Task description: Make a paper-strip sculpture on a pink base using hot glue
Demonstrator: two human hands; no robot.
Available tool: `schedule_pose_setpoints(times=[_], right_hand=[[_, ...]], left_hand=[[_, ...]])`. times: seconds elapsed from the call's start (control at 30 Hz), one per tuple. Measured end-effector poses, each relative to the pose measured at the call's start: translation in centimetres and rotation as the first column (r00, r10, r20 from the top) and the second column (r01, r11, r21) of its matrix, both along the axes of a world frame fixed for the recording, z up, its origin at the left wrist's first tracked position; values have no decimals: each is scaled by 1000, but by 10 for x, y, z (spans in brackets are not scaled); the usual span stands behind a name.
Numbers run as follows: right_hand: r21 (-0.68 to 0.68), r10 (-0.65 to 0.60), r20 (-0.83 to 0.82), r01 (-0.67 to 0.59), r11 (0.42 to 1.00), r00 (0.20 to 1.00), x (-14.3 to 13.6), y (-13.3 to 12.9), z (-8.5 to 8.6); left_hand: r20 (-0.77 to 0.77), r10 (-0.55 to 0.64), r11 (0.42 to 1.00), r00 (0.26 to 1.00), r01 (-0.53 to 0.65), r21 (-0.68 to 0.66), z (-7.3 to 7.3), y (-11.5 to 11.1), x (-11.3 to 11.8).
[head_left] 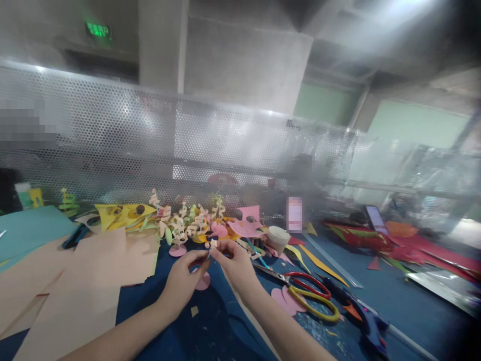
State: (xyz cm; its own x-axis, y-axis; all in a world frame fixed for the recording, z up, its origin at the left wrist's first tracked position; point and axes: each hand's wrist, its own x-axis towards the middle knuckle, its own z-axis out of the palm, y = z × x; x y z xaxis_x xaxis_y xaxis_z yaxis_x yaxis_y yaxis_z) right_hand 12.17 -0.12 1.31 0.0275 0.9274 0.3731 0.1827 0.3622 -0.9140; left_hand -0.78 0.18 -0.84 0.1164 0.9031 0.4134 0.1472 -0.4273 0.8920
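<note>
My left hand (pixel 183 278) and my right hand (pixel 237 264) meet fingertip to fingertip above the blue table. The right thumb and finger pinch a small pale paper piece (pixel 213 244), roughly star-shaped. The left fingers are closed in a pinch just below it; what they hold is mostly hidden. Partly behind the left hand lies a pink paper disc (pixel 203 282). Just beyond the hands stand several curled paper spirals (pixel 201 220) in pale colours, one rising from a pink disc base (pixel 178 250).
Scissors (pixel 313 301) with red and yellow handles lie right of my arm, beside a blue glue gun (pixel 366 318) and pink discs (pixel 287 301). Peach paper sheets (pixel 86 265) cover the left. A white cup (pixel 278 239), a phone (pixel 295 214) and a perforated screen (pixel 225 140) stand behind.
</note>
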Motion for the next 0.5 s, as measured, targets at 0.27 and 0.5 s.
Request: schedule_pose_setpoints(times=[0.27,0.5], right_hand=[[-233,204,247,-146,961,947,37,0,20],[-338,254,545,-68,939,799,87,-22,21]], left_hand=[[0,28,996,1000,-28,-79,-5,7,-2],[-41,1,993,999,-6,-121,-10,9,-2]])
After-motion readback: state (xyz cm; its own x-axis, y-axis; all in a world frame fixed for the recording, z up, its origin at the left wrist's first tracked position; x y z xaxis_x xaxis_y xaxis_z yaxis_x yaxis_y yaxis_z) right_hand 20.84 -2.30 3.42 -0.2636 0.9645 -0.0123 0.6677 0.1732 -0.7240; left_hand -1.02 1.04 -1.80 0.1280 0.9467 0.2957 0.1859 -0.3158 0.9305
